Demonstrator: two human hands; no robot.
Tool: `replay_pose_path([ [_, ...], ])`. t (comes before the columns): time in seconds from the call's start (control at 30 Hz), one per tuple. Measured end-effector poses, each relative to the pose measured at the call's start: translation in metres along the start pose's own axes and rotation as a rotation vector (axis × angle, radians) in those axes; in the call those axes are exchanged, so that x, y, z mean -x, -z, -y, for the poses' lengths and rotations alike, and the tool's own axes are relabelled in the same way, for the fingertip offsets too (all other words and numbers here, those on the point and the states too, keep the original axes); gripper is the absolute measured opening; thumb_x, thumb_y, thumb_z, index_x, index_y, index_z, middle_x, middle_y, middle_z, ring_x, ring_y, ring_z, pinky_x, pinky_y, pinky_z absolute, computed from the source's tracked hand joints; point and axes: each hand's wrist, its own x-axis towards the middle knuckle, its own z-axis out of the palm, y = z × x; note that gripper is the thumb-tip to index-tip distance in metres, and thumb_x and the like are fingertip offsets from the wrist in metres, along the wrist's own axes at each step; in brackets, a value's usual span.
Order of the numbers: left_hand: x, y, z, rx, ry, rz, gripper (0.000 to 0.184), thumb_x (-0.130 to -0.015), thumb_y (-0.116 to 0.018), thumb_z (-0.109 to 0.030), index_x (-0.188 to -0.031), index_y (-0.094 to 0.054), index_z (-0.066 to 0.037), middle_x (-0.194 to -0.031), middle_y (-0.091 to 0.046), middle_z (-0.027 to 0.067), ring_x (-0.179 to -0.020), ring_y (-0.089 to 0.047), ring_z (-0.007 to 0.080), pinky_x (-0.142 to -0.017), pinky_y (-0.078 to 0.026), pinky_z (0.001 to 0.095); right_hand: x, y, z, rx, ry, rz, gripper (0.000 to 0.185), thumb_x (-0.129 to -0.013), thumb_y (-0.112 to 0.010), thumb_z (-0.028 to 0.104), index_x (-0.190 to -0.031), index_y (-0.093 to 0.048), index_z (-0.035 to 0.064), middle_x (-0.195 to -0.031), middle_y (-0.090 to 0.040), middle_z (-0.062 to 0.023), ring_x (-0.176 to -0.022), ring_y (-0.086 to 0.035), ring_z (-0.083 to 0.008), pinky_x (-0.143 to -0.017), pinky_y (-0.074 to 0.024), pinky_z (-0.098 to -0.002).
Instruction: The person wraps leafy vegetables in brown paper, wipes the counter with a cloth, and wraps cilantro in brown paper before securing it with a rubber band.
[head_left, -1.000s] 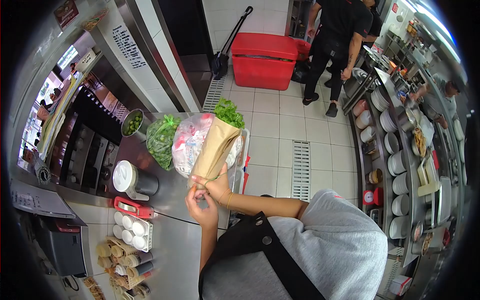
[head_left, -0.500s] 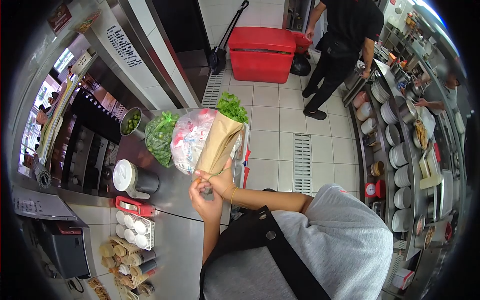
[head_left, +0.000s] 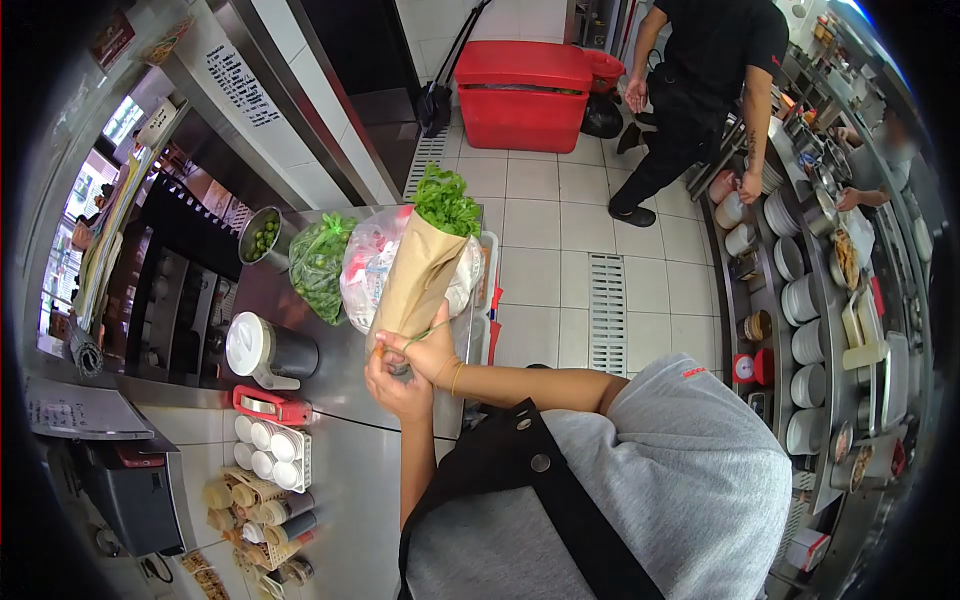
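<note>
A bunch of leafy green lettuce sticks out of the top of a brown paper wrap, tilted over the counter. My right hand is closed round the narrow lower end of the wrap, and a thin green band shows by its fingers. Just below, my left hand is closed with its fingertips at the same lower end; its exact grip is partly hidden. Behind the wrap lies a clear plastic bag with red and white print. Beside that sits a bag of green leaves.
On the steel counter stand a metal pot of green limes, a white-lidded pitcher and a rack of white bottles. A co-worker stands near the red bin. Shelves of plates line the right.
Both hands have shifted slightly left and down with the wrap, and more lettuce shows above the paper. The co-worker has stepped and reached toward the shelves.
</note>
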Motion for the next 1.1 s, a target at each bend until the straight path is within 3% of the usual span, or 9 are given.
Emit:
replay_pose_path([
  [0.27, -0.028, -0.009, -0.010, -0.056, 0.023, -0.070, 0.036, -0.079, -0.057, -0.004, -0.113, -0.049, 0.002, -0.084, -0.050, 0.0114, -0.067, -0.049, 0.0255, -0.061, -0.042, 0.0346, -0.017, -0.010, 0.013, -0.164, 0.019, -0.033, 0.072, -0.067, -0.077, -0.002, -0.119, -0.028, 0.0079, -0.109, -0.051, -0.0109, -0.101, -0.055, -0.0203, -0.080, -0.0519, -0.0325],
  [0.37, -0.035, -0.001, -0.004, -0.102, -0.065, -0.151, 0.040, -0.077, -0.052, 0.001, -0.116, -0.047, 0.002, -0.087, -0.048, 0.0088, -0.073, -0.048, 0.0173, -0.065, -0.041, 0.0307, -0.029, -0.008, 0.023, -0.112, 0.062, -0.088, 0.072, -0.068, -0.078, 0.000, -0.121, -0.030, 0.0079, -0.114, -0.050, -0.0103, -0.104, -0.054, -0.0203, -0.084, -0.0507, -0.0331],
  [0.47, -0.036, 0.016, 0.014, 0.335, 0.429, -0.223, 0.040, -0.079, -0.051, 0.003, -0.118, -0.045, -0.001, -0.090, -0.047, 0.0048, -0.074, -0.046, 0.0115, -0.062, -0.039, 0.0244, -0.033, -0.002, 0.042, -0.257, -0.037, -0.019, 0.074, -0.069, -0.078, 0.006, -0.125, -0.030, 0.0072, -0.118, -0.050, -0.0107, -0.107, -0.053, -0.0211, -0.088, -0.0485, -0.0341],
  [0.6, -0.062, 0.042, 0.009, 0.618, 0.525, -0.412, 0.033, -0.087, -0.052, -0.003, -0.119, -0.044, -0.004, -0.087, -0.047, 0.0033, -0.066, -0.043, 0.0098, -0.059, -0.038, 0.0219, -0.021, 0.005, 0.029, -0.105, 0.019, 0.146, 0.085, -0.066, -0.081, 0.010, -0.129, -0.025, 0.0045, -0.121, -0.048, -0.0120, -0.111, -0.050, -0.0224, -0.093, -0.0454, -0.0351],
  [0.67, -0.076, 0.058, 0.004, 0.806, 0.882, -0.440, 0.028, -0.093, -0.052, -0.013, -0.119, -0.045, -0.008, -0.081, -0.046, 0.0009, -0.054, -0.037, 0.0075, -0.049, -0.034, 0.0207, -0.009, -0.002, 0.028, 0.012, 0.044, 0.255, 0.089, -0.065, -0.082, 0.009, -0.132, -0.024, 0.0059, -0.125, -0.046, -0.0116, -0.116, -0.047, -0.0222, -0.097, -0.0417, -0.0370],
  [0.77, -0.066, 0.080, 0.043, 1.230, 0.947, -0.204, 0.028, -0.093, -0.054, -0.018, -0.119, -0.047, -0.011, -0.075, -0.044, -0.0009, -0.046, -0.032, 0.0038, -0.038, -0.025, 0.0188, -0.008, -0.005, 0.011, 0.120, 0.125, 0.343, 0.098, -0.062, -0.084, 0.011, -0.135, -0.019, 0.0048, -0.127, -0.043, -0.0113, -0.119, -0.045, -0.0222, -0.100, -0.0387, -0.0378],
  [0.9, -0.058, 0.086, 0.057, 1.328, 0.999, -0.247, 0.027, -0.093, -0.054, -0.020, -0.117, -0.047, -0.009, -0.064, -0.038, -0.0037, -0.042, -0.025, 0.0021, -0.034, -0.017, 0.0191, 0.004, -0.008, -0.005, 0.134, 0.096, 0.390, 0.100, -0.060, -0.086, 0.019, -0.133, -0.020, 0.0010, -0.126, -0.044, -0.0119, -0.118, -0.044, -0.0213, -0.100, -0.0379, -0.0365],
  [1.03, -0.027, 0.069, 0.073, 1.088, 0.958, -0.239, 0.029, -0.091, -0.058, -0.019, -0.115, -0.048, -0.008, -0.062, -0.039, -0.0051, -0.046, -0.031, 0.0027, -0.039, -0.024, 0.0189, 0.015, -0.016, 0.009, -0.002, -0.002, 0.434, 0.099, -0.060, -0.087, 0.019, -0.133, -0.021, 0.0015, -0.125, -0.045, -0.0113, -0.116, -0.045, -0.0206, -0.099, -0.0395, -0.0359],
  [1.1, 0.005, 0.039, 0.091, 0.764, 0.734, -0.394, 0.030, -0.087, -0.063, -0.015, -0.112, -0.048, -0.008, -0.064, -0.042, -0.0051, -0.052, -0.037, 0.0038, -0.048, -0.031, 0.0193, 0.021, -0.018, 0.015, -0.020, -0.088, 0.413, 0.099, -0.060, -0.087, 0.018, -0.132, -0.022, 0.0017, -0.124, -0.045, -0.0110, -0.116, -0.046, -0.0204, -0.098, -0.0401, -0.0357],
])
